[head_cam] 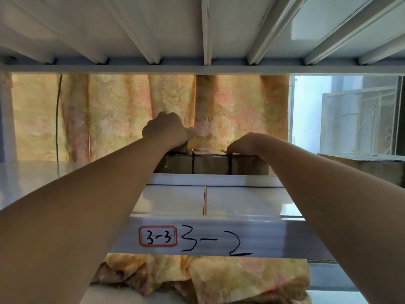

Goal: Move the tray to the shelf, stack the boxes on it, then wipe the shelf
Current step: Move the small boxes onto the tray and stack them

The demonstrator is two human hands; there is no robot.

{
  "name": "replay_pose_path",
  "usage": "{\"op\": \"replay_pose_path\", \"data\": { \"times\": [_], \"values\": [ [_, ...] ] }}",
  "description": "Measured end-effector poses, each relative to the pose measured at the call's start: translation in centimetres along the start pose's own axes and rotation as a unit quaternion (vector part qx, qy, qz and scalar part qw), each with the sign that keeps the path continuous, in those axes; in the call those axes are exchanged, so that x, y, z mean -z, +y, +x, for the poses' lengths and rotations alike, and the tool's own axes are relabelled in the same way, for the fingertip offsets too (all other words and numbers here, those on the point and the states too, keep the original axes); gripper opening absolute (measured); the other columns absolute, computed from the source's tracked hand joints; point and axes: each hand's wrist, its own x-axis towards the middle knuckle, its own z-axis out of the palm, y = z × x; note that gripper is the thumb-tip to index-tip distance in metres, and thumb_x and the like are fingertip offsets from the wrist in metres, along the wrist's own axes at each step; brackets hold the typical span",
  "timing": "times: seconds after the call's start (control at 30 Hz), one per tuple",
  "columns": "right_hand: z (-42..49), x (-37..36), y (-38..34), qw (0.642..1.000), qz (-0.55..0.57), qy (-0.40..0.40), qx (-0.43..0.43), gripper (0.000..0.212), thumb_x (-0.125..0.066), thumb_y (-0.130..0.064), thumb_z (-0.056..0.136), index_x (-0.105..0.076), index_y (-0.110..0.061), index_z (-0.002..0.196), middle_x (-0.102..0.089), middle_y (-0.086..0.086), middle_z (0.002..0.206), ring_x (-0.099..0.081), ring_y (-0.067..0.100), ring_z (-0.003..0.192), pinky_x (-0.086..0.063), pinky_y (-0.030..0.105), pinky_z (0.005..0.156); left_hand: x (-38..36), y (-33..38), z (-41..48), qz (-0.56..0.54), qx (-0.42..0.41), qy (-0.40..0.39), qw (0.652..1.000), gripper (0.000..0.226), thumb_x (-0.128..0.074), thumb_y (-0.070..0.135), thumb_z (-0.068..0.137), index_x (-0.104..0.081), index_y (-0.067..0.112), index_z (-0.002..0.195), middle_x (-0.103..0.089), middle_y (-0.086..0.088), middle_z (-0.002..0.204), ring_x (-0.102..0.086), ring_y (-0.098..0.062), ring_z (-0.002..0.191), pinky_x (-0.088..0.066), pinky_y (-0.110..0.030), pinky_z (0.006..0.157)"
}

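- The left hand [166, 130] is curled tightly over the upper box [181, 148], a small cardboard box that sits above the left end of a row. Its fingers wrap the far side and are hidden. I judge it is seating or squaring this box as the start of a second layer.
- The right hand [245, 143] has its fingers bent downward and pinches the top near edge of the right-hand box [248, 165], probably to steady the row while the other hand works.
- Between the hands stands the middle box [210, 164], touching both neighbours, with glossy tape across its top. The left-hand box [175, 164] lies directly under the upper box.
- These three boxes stand side by side in what I take to be the white tray [214, 179]. Only its near wall shows, so I cannot tell how deep it is or whether anything lies behind the row.
- The tray sits well back on the shelf [171, 202], leaving bare white surface with a centre seam in front of it. That strip is easy to reach for wiping later, and neither hand holds a cloth.
- The shelf's front lip carries a red-bordered label [157, 236] reading 3-3.
- A larger carton [361, 165] rests on the same level, well apart to the right.
- The ribbed underside of the upper shelf [197, 29] limits how high the stack can go, and a floral curtain [109, 119] hangs behind.
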Motion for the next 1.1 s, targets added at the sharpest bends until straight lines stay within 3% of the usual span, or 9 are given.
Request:
{"op": "replay_pose_path", "data": {
  "times": [0.1, 0.23, 0.3, 0.37, 0.43, 0.53, 0.63, 0.93, 1.1],
  "values": [
    [0.4, -0.1, 0.0, 1.000, 0.013, 0.016, -0.009, 0.045, -0.062, -0.033, 0.085, -0.055, -0.004, 0.119, -0.051, 0.012, 0.112, -0.049, 0.025, 0.093, -0.041, 0.030, 0.078, 0.0, 0.0, -0.2, -0.012, 0.009, 0.004, 1.000, 0.058, -0.053, 0.063, 0.072, -0.068, 0.016, 0.103, -0.064, -0.005, 0.112, -0.060, -0.028, 0.096, -0.049, -0.035, 0.076],
    [2.0, -0.7, 0.1, 0.996, -0.022, 0.085, -0.002, 0.040, -0.063, -0.044, 0.078, -0.052, -0.006, 0.077, -0.054, 0.009, 0.090, -0.053, 0.021, 0.076, -0.041, 0.026, 0.060, 0.2, 0.1, -0.5, -0.014, 0.007, -0.004, 1.000, 0.057, -0.053, 0.062, 0.074, -0.068, 0.015, 0.103, -0.065, -0.004, 0.109, -0.060, -0.027, 0.094, -0.050, -0.035, 0.076],
    [2.3, -1.0, 0.1, 0.996, -0.024, 0.086, 0.000, 0.040, -0.063, -0.045, 0.077, -0.047, -0.009, 0.070, -0.054, 0.008, 0.085, -0.052, 0.020, 0.072, -0.039, 0.025, 0.056, 0.2, 0.1, -0.7, -0.010, 0.008, -0.003, 1.000, 0.056, -0.053, 0.061, 0.075, -0.068, 0.015, 0.103, -0.065, -0.004, 0.108, -0.060, -0.027, 0.094, -0.050, -0.035, 0.076],
    [2.4, -1.1, 0.2, 0.997, -0.034, 0.071, 0.017, 0.039, -0.060, -0.042, 0.083, -0.052, -0.005, 0.075, -0.052, 0.007, 0.082, -0.051, 0.022, 0.079, -0.039, 0.027, 0.066, 0.1, 0.1, -0.7, -0.005, 0.004, 0.002, 1.000, 0.057, -0.051, 0.063, 0.075, -0.068, 0.015, 0.102, -0.065, -0.005, 0.107, -0.060, -0.027, 0.094, -0.051, -0.036, 0.077],
    [2.1, -0.9, 0.3, 0.998, -0.033, 0.050, 0.031, 0.040, -0.056, -0.040, 0.088, -0.061, -0.001, 0.098, -0.052, 0.009, 0.086, -0.050, 0.023, 0.085, -0.038, 0.028, 0.072, 0.1, 0.0, -0.6, -0.003, 0.001, 0.005, 1.000, 0.059, -0.051, 0.064, 0.075, -0.068, 0.014, 0.101, -0.065, -0.006, 0.106, -0.060, -0.027, 0.094, -0.051, -0.036, 0.078],
    [1.3, -0.5, 0.4, 0.997, -0.059, 0.017, 0.044, 0.049, -0.050, -0.038, 0.094, -0.057, 0.003, 0.120, -0.057, 0.018, 0.113, -0.055, 0.029, 0.105, -0.040, 0.031, 0.083, 0.2, 0.1, -0.7, -0.002, -0.002, 0.002, 1.000, 0.060, -0.052, 0.064, 0.076, -0.068, 0.013, 0.102, -0.066, -0.007, 0.107, -0.060, -0.028, 0.095, -0.051, -0.038, 0.080],
    [0.7, -0.3, 0.3, 0.993, -0.097, 0.002, 0.063, 0.048, -0.040, -0.035, 0.099, -0.054, 0.003, 0.125, -0.052, 0.018, 0.131, -0.049, 0.029, 0.121, -0.038, 0.033, 0.098, 0.3, 0.2, -0.8, 0.000, -0.005, 0.008, 1.000, 0.059, -0.052, 0.063, 0.077, -0.067, 0.012, 0.103, -0.066, -0.008, 0.108, -0.060, -0.028, 0.095, -0.051, -0.038, 0.080],
    [0.1, -0.3, -0.4, 0.974, -0.213, -0.016, 0.073, 0.055, -0.024, -0.038, 0.103, -0.051, 0.002, 0.130, -0.049, 0.017, 0.137, -0.044, 0.028, 0.128, -0.031, 0.034, 0.105, 0.5, 0.1, -2.6, 0.012, 0.000, 0.115, 0.993, 0.053, -0.050, 0.058, 0.081, -0.064, 0.019, 0.114, -0.053, -0.007, 0.125, -0.054, -0.031, 0.107, -0.042, -0.036, 0.076],
    [0.4, -0.3, -0.7, 0.968, -0.241, -0.015, 0.074, 0.053, -0.024, -0.038, 0.103, -0.050, -0.001, 0.131, -0.048, 0.015, 0.138, -0.043, 0.028, 0.129, -0.031, 0.035, 0.106, 1.1, 0.3, -3.1, 0.060, -0.005, 0.138, 0.989, 0.056, -0.046, 0.061, 0.082, -0.067, 0.017, 0.107, -0.053, -0.008, 0.121, -0.051, -0.030, 0.106, -0.040, -0.035, 0.071]
  ]
}}
